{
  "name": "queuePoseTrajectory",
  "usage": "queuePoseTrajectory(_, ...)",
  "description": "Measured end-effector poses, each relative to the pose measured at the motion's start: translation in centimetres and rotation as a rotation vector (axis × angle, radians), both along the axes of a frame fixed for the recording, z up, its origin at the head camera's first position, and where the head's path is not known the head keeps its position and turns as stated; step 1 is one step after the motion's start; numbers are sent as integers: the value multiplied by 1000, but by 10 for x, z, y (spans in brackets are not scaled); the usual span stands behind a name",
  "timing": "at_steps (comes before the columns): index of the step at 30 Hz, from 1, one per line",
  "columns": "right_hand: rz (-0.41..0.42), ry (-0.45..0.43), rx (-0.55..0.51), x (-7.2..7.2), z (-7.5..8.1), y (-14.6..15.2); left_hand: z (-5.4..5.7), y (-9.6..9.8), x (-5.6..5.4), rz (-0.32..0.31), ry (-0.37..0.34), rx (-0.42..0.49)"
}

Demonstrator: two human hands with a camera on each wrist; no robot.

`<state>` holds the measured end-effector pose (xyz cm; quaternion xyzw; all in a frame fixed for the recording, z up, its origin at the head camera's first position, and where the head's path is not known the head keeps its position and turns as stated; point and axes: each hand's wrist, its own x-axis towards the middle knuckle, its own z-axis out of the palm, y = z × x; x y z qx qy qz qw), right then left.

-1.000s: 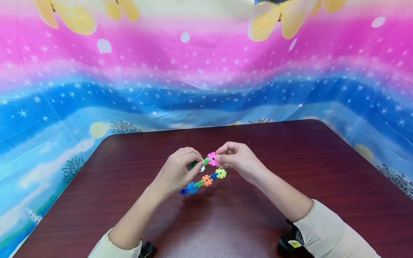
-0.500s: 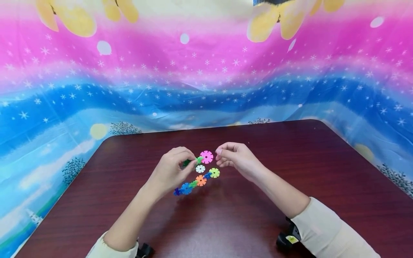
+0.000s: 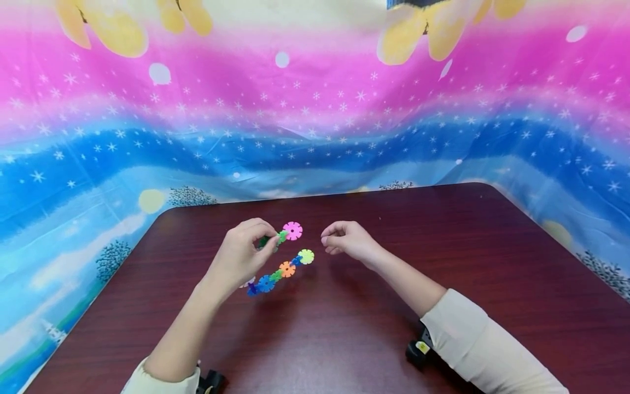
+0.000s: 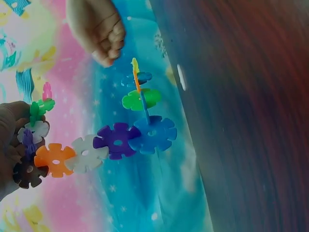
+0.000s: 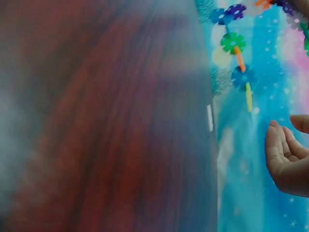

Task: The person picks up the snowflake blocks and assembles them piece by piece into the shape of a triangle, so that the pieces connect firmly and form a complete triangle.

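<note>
My left hand pinches a chain of interlocking snowflake discs by a green disc near its pink end disc. The chain curves down in a loop above the table, with a yellow-green disc at the other end. In the left wrist view, orange, purple and blue discs hang in a row from the hand. My right hand is held apart, right of the chain, with loosely bent fingers and nothing in them. In the right wrist view a gap shows between its thumb and fingers.
Under both hands lies a dark red-brown table with rounded far corners. A patterned pink and blue cloth hangs behind it and along the sides. A small white piece appears at the table's edge in the left wrist view.
The right hand has let go of the pink disc. The left hand has carried the chain to the left, widening the space between the hands; the right hand has shifted slightly left.
</note>
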<state>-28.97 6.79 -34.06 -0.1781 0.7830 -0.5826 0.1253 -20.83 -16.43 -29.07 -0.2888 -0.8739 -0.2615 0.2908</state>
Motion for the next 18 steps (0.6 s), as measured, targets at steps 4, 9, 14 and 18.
queuePoseTrajectory(4,66,4,143,-13,-9,-6,0,-13,-2,65,-13,16)
queuePoseTrajectory(9,106,26,279,-25,-16,-15,0,-25,-6,124,-25,24)
queuePoseTrajectory(14,139,35,405,-32,-21,-23,0,-34,-10,177,-26,23)
queuePoseTrajectory(18,175,93,520,-35,-24,-29,-1,-39,-13,216,-28,18)
